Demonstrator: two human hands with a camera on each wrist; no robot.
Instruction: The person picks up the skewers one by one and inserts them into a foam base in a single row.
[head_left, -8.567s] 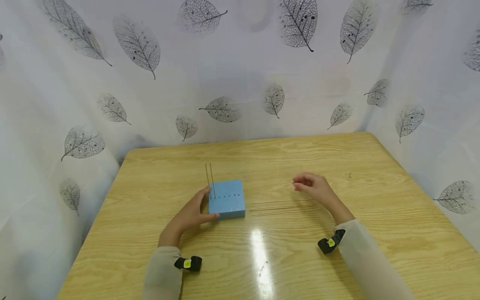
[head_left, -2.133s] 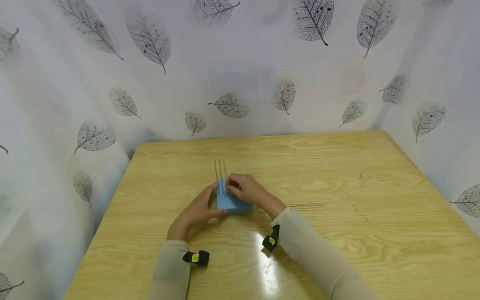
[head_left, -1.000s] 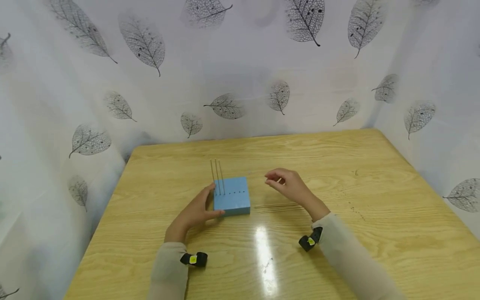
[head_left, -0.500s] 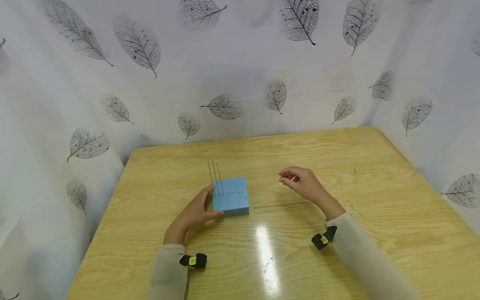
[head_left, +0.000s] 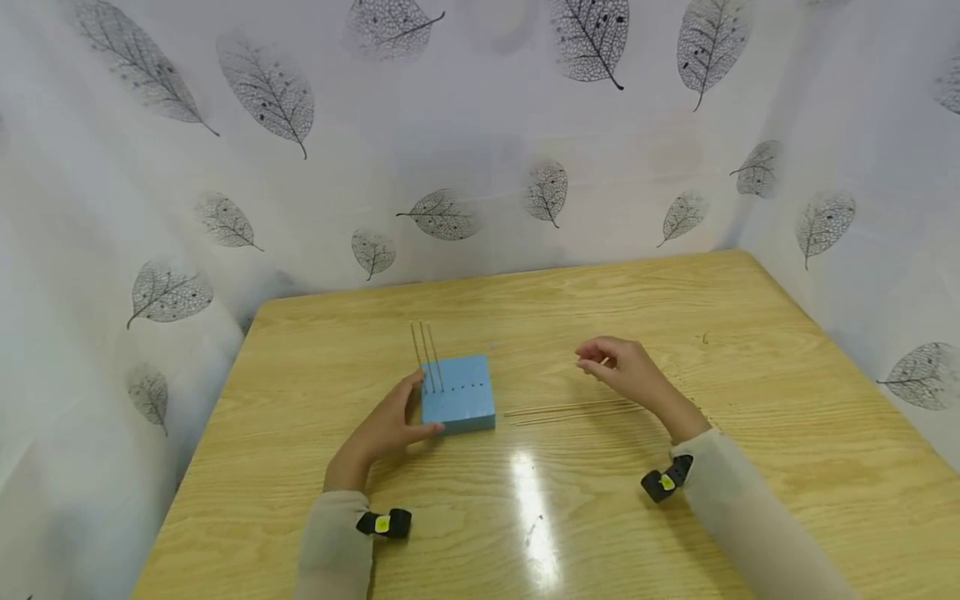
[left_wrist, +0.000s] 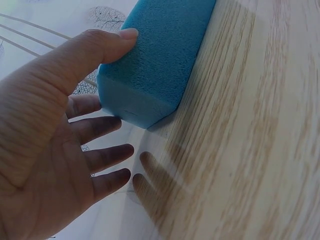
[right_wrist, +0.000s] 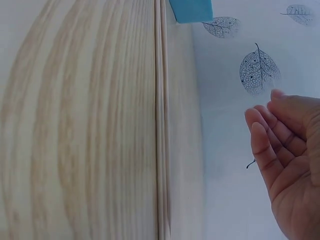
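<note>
A light-blue foam block (head_left: 459,408) with a row of small holes lies on the table, and three thin wooden sticks (head_left: 431,357) stand upright in its left holes. My left hand (head_left: 382,427) holds the block at its left end. In the left wrist view the thumb (left_wrist: 112,45) presses the front face, the index finger lies behind the corner, and the other fingers are spread. My right hand (head_left: 622,367) hovers right of the block with fingers loosely bent and nothing between them. Below it, more thin sticks (head_left: 562,412) lie side by side on the table.
The wood-grain table (head_left: 450,517) reaches back to a white curtain (head_left: 480,133) with leaf prints, which also surrounds the sides. A black band with a small camera sits on each wrist.
Earlier two sticks stood in the block; now three do. My right hand has moved from the block back rightward, over the lying sticks. The left hand keeps its place on the block.
</note>
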